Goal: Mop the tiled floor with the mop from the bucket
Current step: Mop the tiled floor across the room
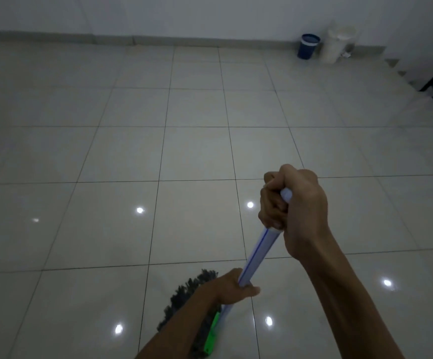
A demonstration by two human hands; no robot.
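Head cam had the right hand (293, 208) fisted round the top of the stiff, light-looking mop handle (258, 250), left hand (232, 287) clamped lower toward 7 o'clock, floppy mop head (192, 296) probably draggy.

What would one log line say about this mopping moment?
left hand: grips mop handle low | right hand: grips handle top | mop head: on tiled floor | blue bucket: by far wall
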